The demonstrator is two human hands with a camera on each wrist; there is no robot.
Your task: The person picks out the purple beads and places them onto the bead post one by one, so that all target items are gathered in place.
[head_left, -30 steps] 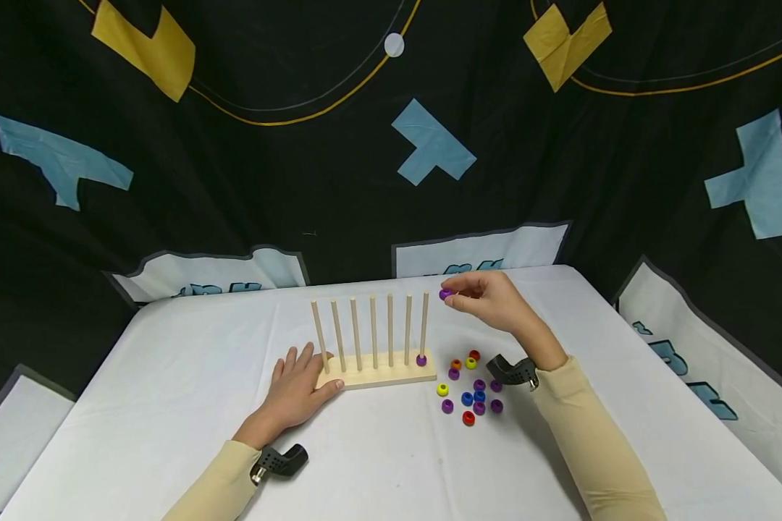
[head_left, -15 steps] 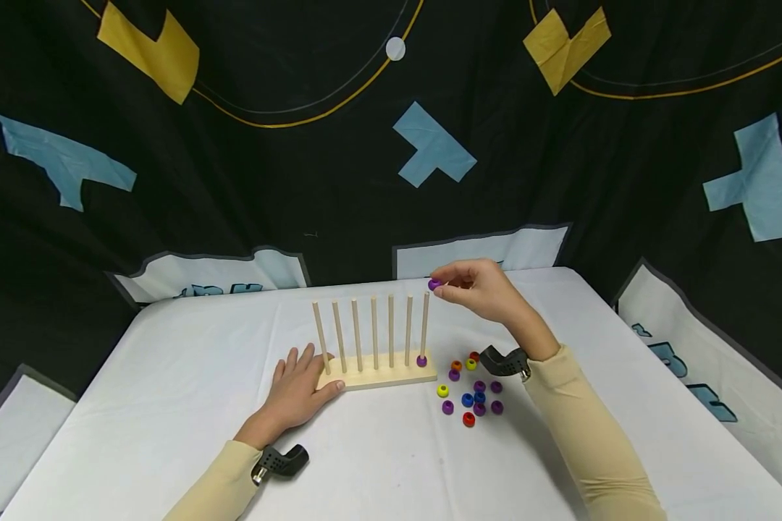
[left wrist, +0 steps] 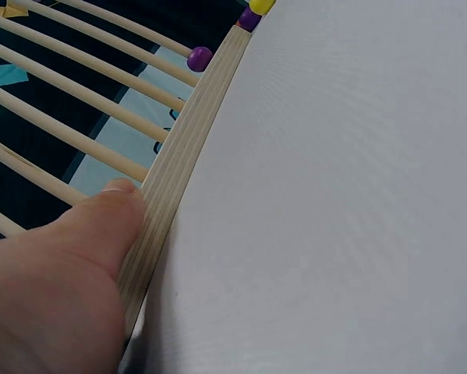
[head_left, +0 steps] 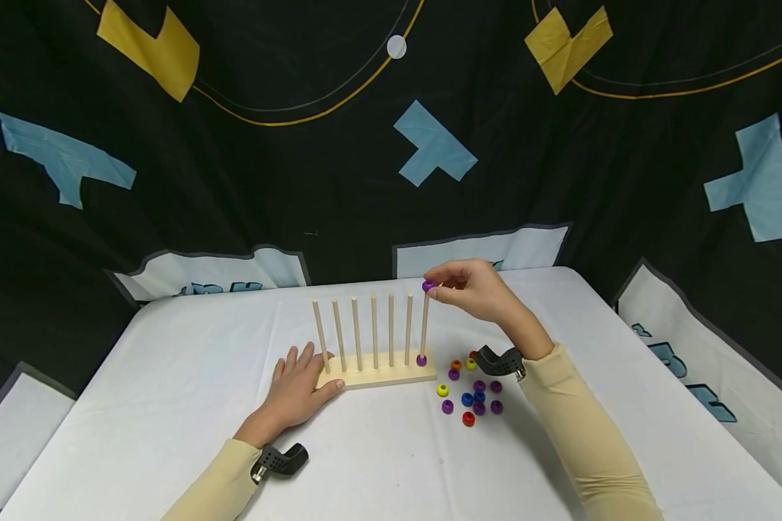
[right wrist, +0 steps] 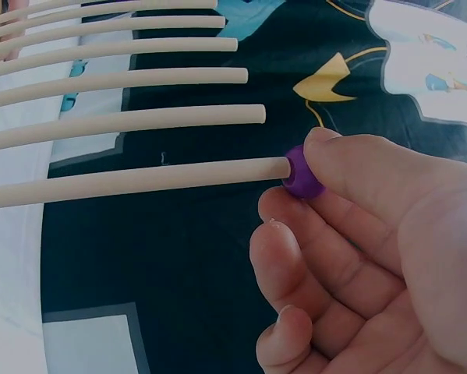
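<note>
A wooden peg rack with a row of thin upright pegs stands on the white table. My left hand holds its left end, thumb at the front edge and index finger towards the back; the thumb shows close up in the left wrist view. Between right thumb and fingers, my right hand pinches a purple bead, right at the tip of the rightmost peg. The peg's end meets the bead's hole. Another purple bead sits at the foot of that peg.
Loose beads lie right of the rack, among them a yellow bead, a red bead, an orange bead and a blue bead. A dark curtain hangs behind the table.
My right hand has moved left and slightly up with the purple bead, from beside the rightmost peg to its top. The left hand and rack have not moved.
</note>
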